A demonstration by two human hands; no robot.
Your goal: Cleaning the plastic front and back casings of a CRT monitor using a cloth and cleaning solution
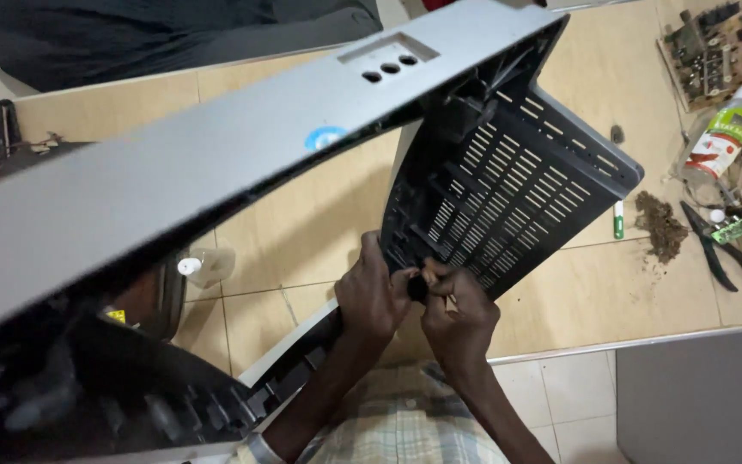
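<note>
Two bare hands meet at the lower edge of a black slotted panel [508, 185], seen from the head camera looking down over a tan tiled floor [302, 232]. The left hand [373, 292] wraps its fingers around the panel's bottom corner, closed on the plastic. The right hand [461, 314] sits just beside it, thumb and fingers pinched together on a small dark part [418, 288] at that same edge; what that part is cannot be told. The two hands touch at the knuckles.

The slotted panel stands tilted, its far corner pointing up and right, and joins a long grey bezel [216, 150] that runs diagonally from the lower left to the top centre of the frame. The bezel carries a rectangular cut-out with three round holes [390, 62] and a round blue sticker [326, 136]. Together they form an open frame, with bare tile showing through the gap between them.

Right of the panel the floor is open as far as a white and green marker [618, 219] and a clump of brown debris [661, 225]. Beyond lie black pliers [710, 245], a clear bottle with a red label [719, 137], a small green circuit board [736, 229] and a larger circuit board [714, 51] near the top right corner. A grey flat surface [702, 395] fills the lower right. A small clear bottle with a white cap [203, 266] lies under the bezel at left.
</note>
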